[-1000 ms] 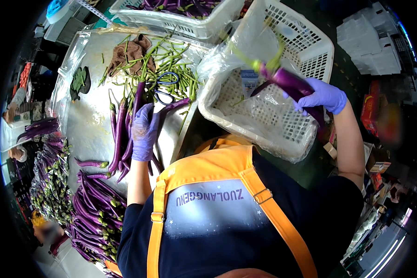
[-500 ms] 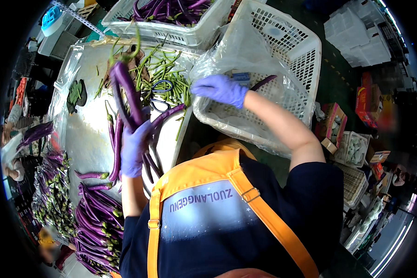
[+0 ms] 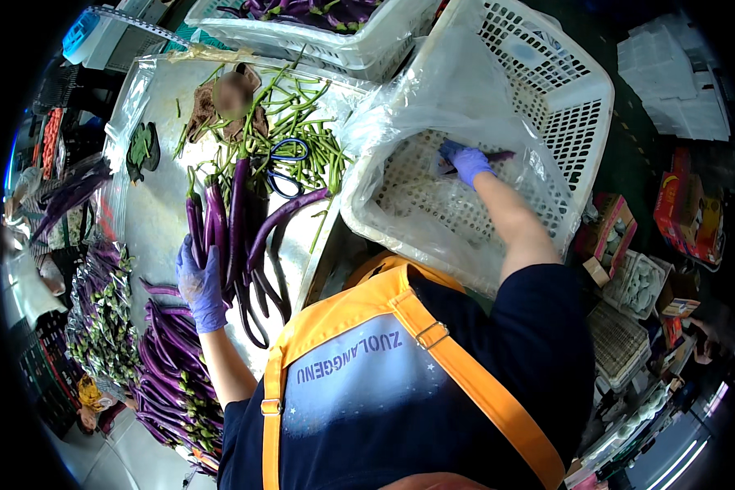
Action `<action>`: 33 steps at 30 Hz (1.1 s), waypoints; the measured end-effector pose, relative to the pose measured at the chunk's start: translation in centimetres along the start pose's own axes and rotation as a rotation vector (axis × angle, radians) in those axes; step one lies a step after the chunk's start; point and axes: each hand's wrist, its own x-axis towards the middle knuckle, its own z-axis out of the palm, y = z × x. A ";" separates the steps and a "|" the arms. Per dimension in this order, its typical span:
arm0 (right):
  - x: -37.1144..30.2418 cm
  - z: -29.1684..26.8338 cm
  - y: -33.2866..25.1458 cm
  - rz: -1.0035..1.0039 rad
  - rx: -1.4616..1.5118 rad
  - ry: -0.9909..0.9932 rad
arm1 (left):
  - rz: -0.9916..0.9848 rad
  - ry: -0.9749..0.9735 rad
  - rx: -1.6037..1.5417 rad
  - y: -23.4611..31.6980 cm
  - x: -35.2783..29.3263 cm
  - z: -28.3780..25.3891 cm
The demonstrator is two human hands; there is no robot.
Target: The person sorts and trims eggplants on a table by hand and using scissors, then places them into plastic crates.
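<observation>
My left hand [image 3: 202, 284], in a purple glove, is at the left of a row of long purple eggplants [image 3: 235, 216] on the metal table [image 3: 157, 216]. Its fingers and thumb close around the lower part of the leftmost eggplant [image 3: 193, 214]. My right hand [image 3: 467, 162], gloved alike, reaches into a white plastic crate [image 3: 586, 114] lined with a clear plastic bag [image 3: 400, 122]. It grips a single eggplant [image 3: 501, 155], whose middle the hand hides. Another eggplant [image 3: 287, 219] lies slanted across the row, beside blue-handled scissors [image 3: 286, 184].
Thin green stem-like pieces [image 3: 322, 147] and a brown crumpled thing [image 3: 200, 113] cover the table's far part. A dark green leafy piece [image 3: 142, 152] lies left. Piled eggplants [image 3: 167, 359] sit near left; another crate [image 3: 318, 41] of eggplants stands behind. Boxes [image 3: 608, 233] stand right.
My left hand has lowered the raised eggplants onto the table and shifted left and down. My right hand has moved from the bag's edge into the crate and taken hold of the eggplant there.
</observation>
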 end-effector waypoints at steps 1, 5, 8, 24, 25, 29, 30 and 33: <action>-1.0 -4.1 -1.4 -0.068 -0.116 -0.161 | 0.039 0.021 -0.072 -0.1 -0.1 0.3; -7.1 -17.2 -3.0 0.014 0.218 -0.253 | 0.235 0.069 -0.252 3.3 0.2 0.8; -11.8 -27.2 -3.4 -0.037 0.325 -0.437 | 0.328 0.024 -0.483 6.6 -0.1 0.9; -13.5 -35.8 -28.4 -0.644 0.557 0.355 | 0.294 -0.150 -0.923 8.0 -2.8 -1.3; -13.0 -34.7 -26.1 -0.547 0.456 0.510 | 0.284 -0.113 -0.501 4.9 -2.3 0.1; -12.9 -31.8 -13.3 0.222 0.054 0.596 | 0.256 -0.045 0.157 2.0 -4.5 1.1; -13.5 -30.7 -10.8 0.405 -0.022 0.718 | 0.299 -0.078 0.196 2.1 -4.9 1.4; -11.6 -20.0 -2.3 0.278 0.805 0.416 | 0.542 0.020 0.083 4.8 -5.1 3.7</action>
